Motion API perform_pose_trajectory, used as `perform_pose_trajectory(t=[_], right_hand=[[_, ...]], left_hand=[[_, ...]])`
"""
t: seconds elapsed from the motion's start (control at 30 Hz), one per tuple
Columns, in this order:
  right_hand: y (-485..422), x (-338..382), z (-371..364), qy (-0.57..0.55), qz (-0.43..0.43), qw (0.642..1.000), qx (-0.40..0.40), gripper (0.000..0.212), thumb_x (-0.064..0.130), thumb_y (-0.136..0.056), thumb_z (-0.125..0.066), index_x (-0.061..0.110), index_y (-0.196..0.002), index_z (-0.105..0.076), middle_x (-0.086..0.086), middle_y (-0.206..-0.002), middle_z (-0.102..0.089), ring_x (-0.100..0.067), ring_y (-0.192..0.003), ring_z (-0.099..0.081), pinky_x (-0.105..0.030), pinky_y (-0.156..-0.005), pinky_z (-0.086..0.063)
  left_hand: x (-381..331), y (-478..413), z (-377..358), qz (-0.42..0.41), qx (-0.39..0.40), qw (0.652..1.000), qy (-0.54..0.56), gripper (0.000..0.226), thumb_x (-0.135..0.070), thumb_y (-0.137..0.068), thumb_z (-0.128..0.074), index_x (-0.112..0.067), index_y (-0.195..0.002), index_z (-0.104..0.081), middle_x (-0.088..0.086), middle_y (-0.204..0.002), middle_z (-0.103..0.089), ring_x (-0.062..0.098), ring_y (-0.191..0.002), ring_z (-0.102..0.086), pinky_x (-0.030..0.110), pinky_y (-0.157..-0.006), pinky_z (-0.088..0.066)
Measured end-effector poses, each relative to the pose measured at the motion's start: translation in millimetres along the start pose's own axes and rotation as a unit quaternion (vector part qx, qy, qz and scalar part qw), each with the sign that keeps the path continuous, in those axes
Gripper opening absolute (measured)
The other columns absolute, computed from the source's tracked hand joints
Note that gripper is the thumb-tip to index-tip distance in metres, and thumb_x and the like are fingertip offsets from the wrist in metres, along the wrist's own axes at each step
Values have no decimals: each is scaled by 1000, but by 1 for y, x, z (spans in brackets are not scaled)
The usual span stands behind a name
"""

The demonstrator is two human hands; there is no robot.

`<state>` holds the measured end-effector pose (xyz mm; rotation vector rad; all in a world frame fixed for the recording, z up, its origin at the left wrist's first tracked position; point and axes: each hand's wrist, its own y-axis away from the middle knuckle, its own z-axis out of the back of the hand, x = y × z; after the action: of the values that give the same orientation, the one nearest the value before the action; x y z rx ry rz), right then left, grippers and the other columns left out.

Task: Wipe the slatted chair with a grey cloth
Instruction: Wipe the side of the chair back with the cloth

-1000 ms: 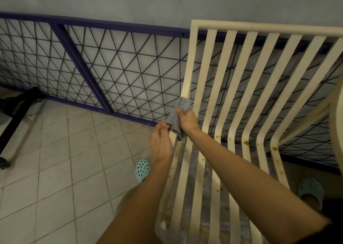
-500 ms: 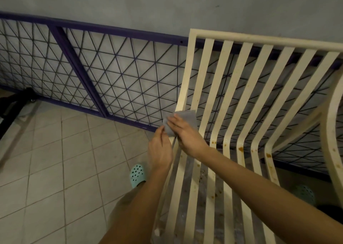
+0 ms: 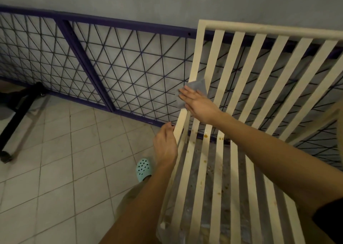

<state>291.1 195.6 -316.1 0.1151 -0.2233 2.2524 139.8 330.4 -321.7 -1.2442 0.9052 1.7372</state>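
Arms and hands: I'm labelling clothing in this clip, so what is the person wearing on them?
Both forearms are bare. The left hand and right hand show no gloves, rings or watch. Only the edge of a dark sleeve shows on the right upper arm, at the lower right corner.

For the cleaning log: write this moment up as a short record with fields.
right hand: flat, straight fingers pressing the grey cloth on the left upright of the chair back
left hand: holds the same side rail lower down
slatted chair: cream, with brown stains on the slats near the seat bend
tiled floor: a teal clog beside the chair
behind: purple mesh panel against the wall
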Motion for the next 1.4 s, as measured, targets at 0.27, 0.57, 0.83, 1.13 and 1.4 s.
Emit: perform_pose_trajectory(t=[0.27,0.57,0.83,1.13,1.4], right_hand=[[28,58,-44,-128,-92,985,-74,52,21,-106,-35,12,-155,-19,-1,-164,-8,-17,-151,5,-42,-123,-14],[83,115,-55,-238,-94,963,-85,50,21,-106,-37,16,-154,-26,1,-163,-17,-10,-151,2,-30,-121,-10],[117,161,-57,-251,-86,962,-66,47,23,-106,-37,17,-153,-31,1,-163,-19,-11,-151,2,-33,-124,-8],[144,187,-51,-238,-64,968,-52,48,27,-106,-37,20,-153,-31,2,-162,-23,-13,-151,-6,-42,-122,-17],[170,223,-25,-288,-54,954,-58,42,10,-101,-46,6,-144,-46,-7,-154,-38,-18,-148,-22,-29,-123,-13]], left_hand=[[8,-8,-1,-26,-15,1000,4,28,-34,-100,-32,-29,-104,-60,-5,-95,-67,11,-90,-61,30,-80,-47],[10,-8,1,-3,-82,988,128,23,-20,-102,-41,-14,-92,-61,-4,-85,-62,7,-79,-57,12,-68,-44],[15,-14,14,100,-91,967,216,34,-30,-100,-44,-15,-77,-66,3,-89,-67,17,-95,-60,32,-90,-49],[27,45,50,58,-8,983,173,38,-22,-102,-38,0,-103,-69,11,-106,-69,17,-100,-64,21,-81,-49],[65,82,77,34,36,993,110,30,-12,-103,-39,-2,-114,-65,8,-109,-69,20,-106,-64,22,-90,-51]])
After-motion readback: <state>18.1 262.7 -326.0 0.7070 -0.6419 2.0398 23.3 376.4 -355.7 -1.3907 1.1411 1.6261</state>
